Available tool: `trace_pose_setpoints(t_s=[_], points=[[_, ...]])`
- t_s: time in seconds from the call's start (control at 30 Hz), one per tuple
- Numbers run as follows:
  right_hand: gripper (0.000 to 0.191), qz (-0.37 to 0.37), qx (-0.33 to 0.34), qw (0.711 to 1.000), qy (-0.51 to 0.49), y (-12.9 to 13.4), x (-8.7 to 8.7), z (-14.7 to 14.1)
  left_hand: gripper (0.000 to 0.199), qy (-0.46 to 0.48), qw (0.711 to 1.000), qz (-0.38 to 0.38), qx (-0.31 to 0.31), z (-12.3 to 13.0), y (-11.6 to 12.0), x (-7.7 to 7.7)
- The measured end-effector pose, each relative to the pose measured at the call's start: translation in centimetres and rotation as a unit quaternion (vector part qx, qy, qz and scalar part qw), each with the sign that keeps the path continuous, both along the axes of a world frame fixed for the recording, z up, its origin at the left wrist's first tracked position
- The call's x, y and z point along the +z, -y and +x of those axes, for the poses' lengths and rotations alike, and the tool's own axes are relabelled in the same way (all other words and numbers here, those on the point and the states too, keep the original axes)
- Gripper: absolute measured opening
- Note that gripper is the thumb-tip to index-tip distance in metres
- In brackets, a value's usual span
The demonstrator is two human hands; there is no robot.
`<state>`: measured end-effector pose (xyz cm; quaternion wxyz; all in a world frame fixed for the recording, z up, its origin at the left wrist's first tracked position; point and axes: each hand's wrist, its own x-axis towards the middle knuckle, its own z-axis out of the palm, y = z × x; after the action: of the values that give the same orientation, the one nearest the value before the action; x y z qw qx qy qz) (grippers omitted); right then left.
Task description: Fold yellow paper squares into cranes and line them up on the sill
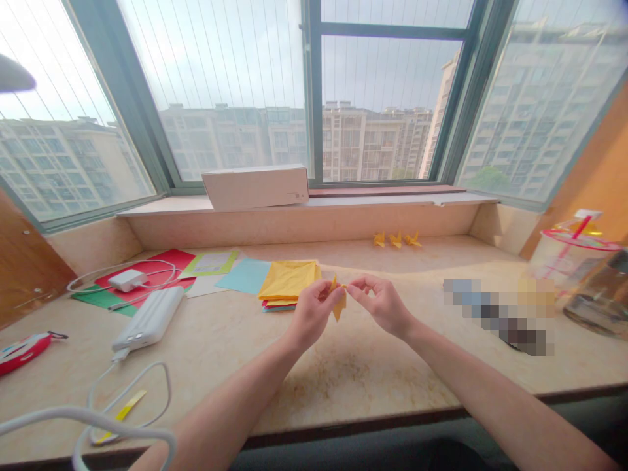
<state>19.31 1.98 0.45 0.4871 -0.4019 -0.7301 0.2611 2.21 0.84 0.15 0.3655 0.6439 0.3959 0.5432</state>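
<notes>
Together, left and right fingers pinch yellow paper; a cup holds a straw.

Yellow paper partly behind left hand

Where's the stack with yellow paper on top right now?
In the head view, the paper stack lies on the counter just left of centre, partly hidden by the left hand and right of the light blue sheet.
</notes>
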Motion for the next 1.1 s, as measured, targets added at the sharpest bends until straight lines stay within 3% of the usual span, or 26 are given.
trace_pose_setpoints(t_s=[0.47, 0.8, 1.1], points=[[0.019, 0.011, -0.002, 1.000, -0.009, -0.06, -0.19, 0.07, 0.031, -0.031, 0.999, 0.029, 0.003, -0.15, -0.28, -0.46], [0.029, 0.008, 0.015, 1.000, -0.009, 0.01, 0.05, 0.15, 0.035, 0.009, 0.999, -0.017, -0.044, -0.12, -0.01, -0.14], [0.032, 0.014, 0.027, 1.000, 0.008, -0.20, -0.20, 0.18, 0.033, 0.017, 0.999, -0.020, -0.027, -0.09, 0.06, -0.08]])
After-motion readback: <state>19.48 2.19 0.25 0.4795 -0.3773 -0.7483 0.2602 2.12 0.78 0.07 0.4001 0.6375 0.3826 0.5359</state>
